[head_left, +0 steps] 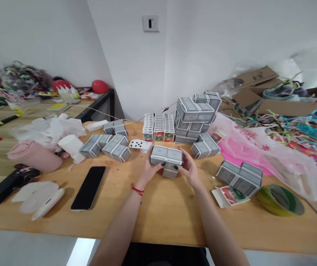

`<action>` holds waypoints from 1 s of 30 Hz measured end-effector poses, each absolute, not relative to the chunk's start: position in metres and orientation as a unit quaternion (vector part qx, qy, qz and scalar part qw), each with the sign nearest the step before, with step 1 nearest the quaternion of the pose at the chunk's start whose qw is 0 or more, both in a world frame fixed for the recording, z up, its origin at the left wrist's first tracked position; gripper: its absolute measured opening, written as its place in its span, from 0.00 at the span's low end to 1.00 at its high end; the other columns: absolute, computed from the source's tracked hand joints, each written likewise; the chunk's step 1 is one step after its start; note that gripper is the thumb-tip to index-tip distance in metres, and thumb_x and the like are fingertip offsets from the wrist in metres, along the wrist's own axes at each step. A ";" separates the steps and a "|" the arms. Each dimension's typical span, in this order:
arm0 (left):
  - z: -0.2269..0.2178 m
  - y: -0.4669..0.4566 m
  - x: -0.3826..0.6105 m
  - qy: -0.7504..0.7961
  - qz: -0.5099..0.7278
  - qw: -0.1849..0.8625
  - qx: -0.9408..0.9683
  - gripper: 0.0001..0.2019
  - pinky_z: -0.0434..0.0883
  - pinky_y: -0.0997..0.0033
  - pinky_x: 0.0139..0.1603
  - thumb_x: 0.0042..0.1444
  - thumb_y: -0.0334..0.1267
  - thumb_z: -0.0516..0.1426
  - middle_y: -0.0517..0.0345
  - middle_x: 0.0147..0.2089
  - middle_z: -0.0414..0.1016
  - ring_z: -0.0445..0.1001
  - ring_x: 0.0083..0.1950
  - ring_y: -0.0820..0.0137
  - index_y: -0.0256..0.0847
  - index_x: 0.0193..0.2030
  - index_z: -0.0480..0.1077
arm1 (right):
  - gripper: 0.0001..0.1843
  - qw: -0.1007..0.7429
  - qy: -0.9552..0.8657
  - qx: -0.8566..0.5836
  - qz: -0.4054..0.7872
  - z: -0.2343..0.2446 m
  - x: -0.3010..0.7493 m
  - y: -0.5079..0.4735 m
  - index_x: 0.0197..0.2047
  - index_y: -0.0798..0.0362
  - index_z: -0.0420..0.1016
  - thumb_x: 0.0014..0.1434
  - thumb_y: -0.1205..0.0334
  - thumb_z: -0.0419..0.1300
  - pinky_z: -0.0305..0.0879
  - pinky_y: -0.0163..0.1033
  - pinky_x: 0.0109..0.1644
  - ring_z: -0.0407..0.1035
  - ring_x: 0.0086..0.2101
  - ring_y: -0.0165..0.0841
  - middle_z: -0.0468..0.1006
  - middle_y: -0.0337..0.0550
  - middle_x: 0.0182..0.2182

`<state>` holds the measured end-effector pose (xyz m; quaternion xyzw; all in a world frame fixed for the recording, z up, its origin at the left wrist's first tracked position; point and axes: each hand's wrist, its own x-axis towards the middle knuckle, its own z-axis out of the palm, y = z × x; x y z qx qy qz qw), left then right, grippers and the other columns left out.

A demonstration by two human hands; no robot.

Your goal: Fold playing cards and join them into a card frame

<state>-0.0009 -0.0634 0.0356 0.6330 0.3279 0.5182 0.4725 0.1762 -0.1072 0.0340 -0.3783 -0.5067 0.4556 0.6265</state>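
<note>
At the middle of the table, my left hand (pixel 146 170) and my right hand (pixel 189 170) grip a T-shaped block of grey playing-card boxes (pixel 166 152) from its two sides. Both thumbs press on its near face, and the other fingers are mostly hidden behind it. Just beyond stand rows of upright card boxes (pixel 159 123) with red and green fronts. To their right rises a tall stack of grey card-box blocks (pixel 194 118). Loose playing cards (pixel 139 144) lie face up left of my hands, near more grey blocks (pixel 116 147).
On the left lie a phone (pixel 88 188), a pink cup (pixel 35 156) and a white oval case (pixel 48 204). To the right are another grey block (pixel 240 177), an open card box (pixel 232 195), green tape (pixel 280 199) and a plastic bag (pixel 280 155). A wall (pixel 136 74) closes the back.
</note>
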 end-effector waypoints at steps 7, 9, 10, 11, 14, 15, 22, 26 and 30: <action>0.044 -0.069 -0.006 0.334 0.530 0.329 0.706 0.33 0.64 0.63 0.52 0.39 0.41 0.63 0.48 0.50 0.61 0.64 0.52 0.63 0.40 0.51 0.54 | 0.38 0.620 -0.543 -0.425 0.373 0.029 0.170 -0.111 0.56 0.49 0.57 0.43 0.56 0.65 0.53 0.46 0.57 0.58 0.54 0.40 0.61 0.48 0.56; 0.051 -0.074 -0.007 0.341 0.521 0.294 0.725 0.34 0.64 0.62 0.51 0.37 0.42 0.64 0.47 0.50 0.62 0.64 0.52 0.62 0.39 0.51 0.55 | 0.37 0.626 -0.544 -0.423 0.366 0.027 0.171 -0.112 0.56 0.49 0.58 0.42 0.56 0.65 0.55 0.47 0.57 0.59 0.53 0.41 0.62 0.48 0.55; 0.055 -0.076 -0.008 0.344 0.510 0.278 0.738 0.34 0.63 0.61 0.52 0.37 0.42 0.64 0.47 0.50 0.63 0.64 0.52 0.62 0.39 0.52 0.55 | 0.38 0.627 -0.544 -0.422 0.363 0.026 0.173 -0.113 0.56 0.50 0.58 0.42 0.55 0.65 0.55 0.47 0.56 0.59 0.52 0.41 0.62 0.49 0.54; 0.058 -0.077 -0.008 0.347 0.502 0.261 0.748 0.34 0.62 0.61 0.53 0.37 0.42 0.64 0.48 0.50 0.64 0.64 0.52 0.62 0.39 0.51 0.56 | 0.38 0.627 -0.546 -0.422 0.361 0.026 0.174 -0.114 0.56 0.50 0.58 0.42 0.54 0.65 0.56 0.48 0.56 0.60 0.52 0.42 0.63 0.49 0.54; 0.065 -0.080 -0.009 0.358 0.479 0.251 0.761 0.28 0.64 0.62 0.50 0.39 0.41 0.63 0.50 0.47 0.67 0.66 0.49 0.63 0.39 0.48 0.60 | 0.38 0.622 -0.548 -0.435 0.352 0.025 0.176 -0.116 0.56 0.51 0.59 0.41 0.54 0.66 0.56 0.48 0.55 0.60 0.52 0.42 0.64 0.49 0.53; 0.066 -0.079 -0.009 0.362 0.472 0.254 0.762 0.26 0.65 0.62 0.49 0.40 0.41 0.62 0.51 0.46 0.67 0.67 0.48 0.64 0.39 0.47 0.61 | 0.38 0.619 -0.548 -0.442 0.349 0.025 0.177 -0.116 0.56 0.51 0.60 0.41 0.54 0.66 0.55 0.48 0.55 0.60 0.52 0.42 0.65 0.49 0.52; 0.057 -0.074 -0.010 0.371 0.460 0.292 0.752 0.26 0.65 0.63 0.49 0.38 0.43 0.63 0.51 0.45 0.69 0.68 0.48 0.64 0.39 0.46 0.62 | 0.37 0.602 -0.565 -0.449 0.343 0.031 0.179 -0.116 0.54 0.51 0.61 0.41 0.53 0.66 0.58 0.47 0.53 0.62 0.48 0.41 0.68 0.48 0.48; 0.058 -0.075 -0.008 0.344 0.447 0.320 0.761 0.30 0.64 0.61 0.52 0.41 0.43 0.62 0.48 0.51 0.66 0.65 0.53 0.63 0.40 0.51 0.58 | 0.37 0.596 -0.585 -0.434 0.338 0.038 0.181 -0.118 0.56 0.50 0.58 0.44 0.52 0.64 0.55 0.47 0.55 0.58 0.52 0.41 0.63 0.49 0.53; 0.067 -0.080 -0.008 0.344 0.415 0.274 0.797 0.35 0.61 0.58 0.55 0.41 0.44 0.62 0.47 0.55 0.62 0.61 0.56 0.61 0.42 0.56 0.54 | 0.38 0.580 -0.604 -0.434 0.331 0.041 0.182 -0.119 0.58 0.50 0.55 0.46 0.50 0.62 0.54 0.48 0.56 0.57 0.54 0.42 0.60 0.50 0.55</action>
